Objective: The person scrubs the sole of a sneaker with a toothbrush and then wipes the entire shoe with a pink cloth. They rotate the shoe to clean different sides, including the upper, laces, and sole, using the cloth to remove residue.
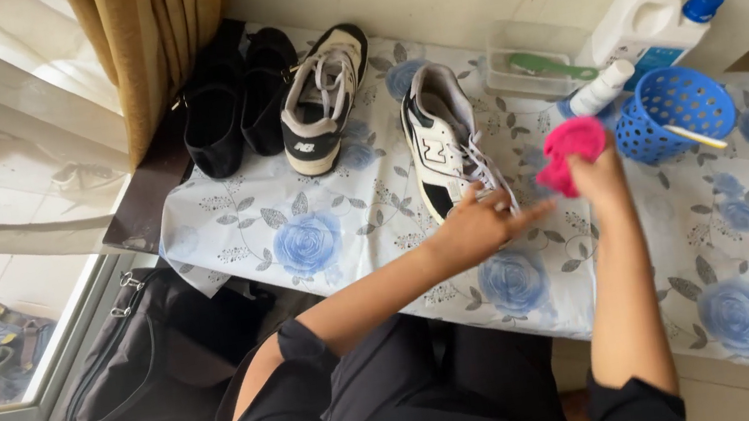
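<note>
While wiping, keep the white-and-black sneaker (444,146) steady on the desk (599,256), toe toward the body. From the head view: left hand (478,221) spread open, fingertips pressed on the laces at the sneaker's near end; right hand (599,175) just right of the sneaker, clamped on a bunched pink cloth (569,150). Best to hold the sneaker down firmly and wipe with short strokes, cloth folded tight. Right of the sneaker: blue basket (673,108), spray bottle (602,89), white jug (649,26), clear tray (535,58). Left of the sneaker: its mate (325,99) and black shoes (235,103).
</note>
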